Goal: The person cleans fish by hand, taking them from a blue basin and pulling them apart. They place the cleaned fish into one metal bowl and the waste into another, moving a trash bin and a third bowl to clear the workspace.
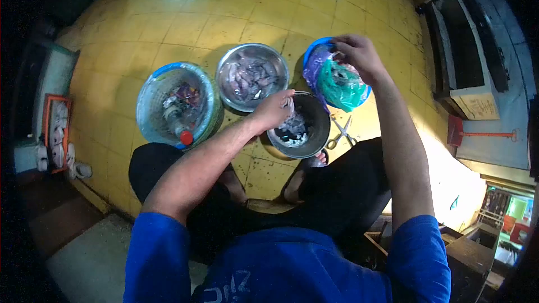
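Note:
My left hand (pixel 274 111) is closed at the left rim of a dark bucket (pixel 321 129). A pale, glossy bit shows at its fingertips, too small to name. Inside the bucket lie whitish scraps (pixel 295 137) in dark liquid. My right hand (pixel 362 56) hovers over a blue basin (pixel 319 42), its fingers bent inward and their tips partly hidden. Under it, a purple plastic bag (pixel 315 67) and a green plastic bag (pixel 342 92) line the basin. Behind the bucket is a steel bowl (pixel 223 63) of small greyish, fish-like pieces (pixel 252 78).
At the left stands a blue-rimmed basket (pixel 147 87) with scraps and a red-capped bottle (pixel 185 134). Scissors (pixel 340 133) lie open on the yellow tiled floor (pixel 252 17), right of the bucket. A red-orange dustpan (pixel 456 131) leans by the right wall. My feet flank the bucket's near side.

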A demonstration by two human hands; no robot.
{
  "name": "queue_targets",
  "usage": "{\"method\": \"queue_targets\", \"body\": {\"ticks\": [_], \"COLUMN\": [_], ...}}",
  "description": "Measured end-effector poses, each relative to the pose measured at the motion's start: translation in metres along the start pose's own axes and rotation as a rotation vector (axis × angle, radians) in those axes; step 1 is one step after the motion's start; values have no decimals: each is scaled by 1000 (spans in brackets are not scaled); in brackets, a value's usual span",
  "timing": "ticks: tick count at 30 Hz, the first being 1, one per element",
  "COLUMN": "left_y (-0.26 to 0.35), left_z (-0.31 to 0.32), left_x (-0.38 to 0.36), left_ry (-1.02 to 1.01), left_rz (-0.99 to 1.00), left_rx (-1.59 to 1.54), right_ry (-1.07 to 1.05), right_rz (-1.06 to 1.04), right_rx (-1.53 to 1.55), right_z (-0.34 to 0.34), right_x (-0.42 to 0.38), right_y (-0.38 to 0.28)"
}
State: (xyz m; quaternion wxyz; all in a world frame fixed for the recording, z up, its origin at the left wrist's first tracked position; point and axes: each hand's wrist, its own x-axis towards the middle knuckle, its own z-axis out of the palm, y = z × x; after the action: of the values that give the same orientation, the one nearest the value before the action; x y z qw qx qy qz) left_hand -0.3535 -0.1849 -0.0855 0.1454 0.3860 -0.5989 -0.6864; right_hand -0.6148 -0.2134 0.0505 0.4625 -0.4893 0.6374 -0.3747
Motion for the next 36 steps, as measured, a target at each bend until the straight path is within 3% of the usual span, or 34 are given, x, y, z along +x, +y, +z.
{"method": "queue_targets", "body": {"ticks": [1,2,4,7,9,10,12,16,20,21,23,25,27,30,32,34,36], "left_y": [-7,26,23,34,40,43,48,80,92,92,75,62,66,50,43,47,54], "left_z": [6,8,11,10,11,11,10,2,-4,-3,0,7,18,18,18,17,18], "left_x": [3,-12,-11,-14,-17,-17,-22,-54,-83,-85,-78,-70,-64,-59,-60,-61,-62], "left_ry": [-16,-72,-127,-213,-229,-249,-244,-217,-173,-150,-148,-144,-118,-188,-169,-167,-182], "left_rz": [121,27,63,119,181,153,192,184,125,99,196,325,302,256,312,308,305], "left_rx": [208,296,348,495,593,575,601,685,605,573,565,643,581,592,757,739,719], "right_ry": [60,76,101,189,113,121,-38,-166,25,24,-120,-136,26,102,96,102,28], "right_rz": [108,181,261,327,216,217,270,295,290,285,218,235,309,244,258,289,298], "right_rx": [80,124,187,-69,-602,-586,-1010,-1161,-882,-886,-1075,-1089,-945,-905,-869,-697,-748], "right_z": [-24,-49,-67,-69,-55,-48,-34,-20,-4,-2,-1,-4,-8,-20,-28,-47,-46], "right_x": [-1,0,5,26,43,49,59,64,67,69,64,59,61,52,52,63,51], "right_y": [20,39,71,122,143,149,152,185,205,208,209,203,195,186,179,198,186]}}
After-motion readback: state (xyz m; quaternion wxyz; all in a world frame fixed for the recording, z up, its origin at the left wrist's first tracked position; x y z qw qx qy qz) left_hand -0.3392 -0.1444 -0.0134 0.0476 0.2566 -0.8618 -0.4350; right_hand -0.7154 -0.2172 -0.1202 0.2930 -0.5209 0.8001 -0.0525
